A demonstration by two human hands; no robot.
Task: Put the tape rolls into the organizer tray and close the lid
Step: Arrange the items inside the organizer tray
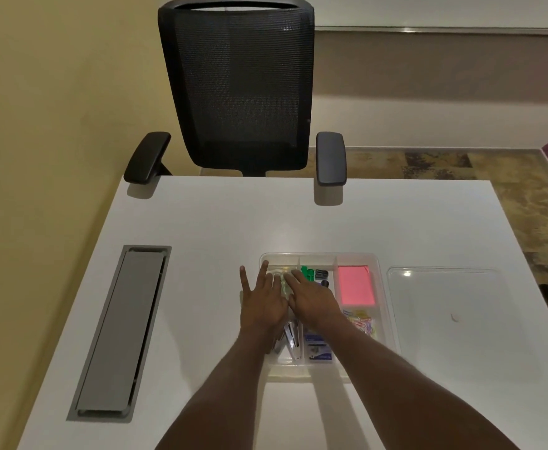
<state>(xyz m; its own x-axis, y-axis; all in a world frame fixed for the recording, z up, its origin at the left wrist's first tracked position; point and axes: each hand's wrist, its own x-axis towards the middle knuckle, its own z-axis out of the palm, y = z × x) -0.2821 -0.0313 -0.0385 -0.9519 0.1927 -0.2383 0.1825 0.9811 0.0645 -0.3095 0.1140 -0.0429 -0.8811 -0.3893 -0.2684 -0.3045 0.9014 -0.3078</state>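
Note:
A clear plastic organizer tray [383, 280] with several compartments lies on the white desk. Both hands are over its far left compartment, where pale clear tape rolls [284, 278] show between the fingers. My left hand [262, 298] is flat with fingers spread, partly over the tray's left wall. My right hand [311, 295] rests palm down on the rolls, fingers pointing left. Whether either hand grips a roll is hidden. The clear lid [447, 306] lies flat on the desk just right of the tray.
The tray also holds a stapler [290, 339], green and black clips [311, 273], a pink sticky-note pad [356, 285], coloured paper clips [361, 323] and a blue box [318, 347]. A grey cable hatch [121, 329] sits at left. A black office chair [240, 89] stands at the far edge.

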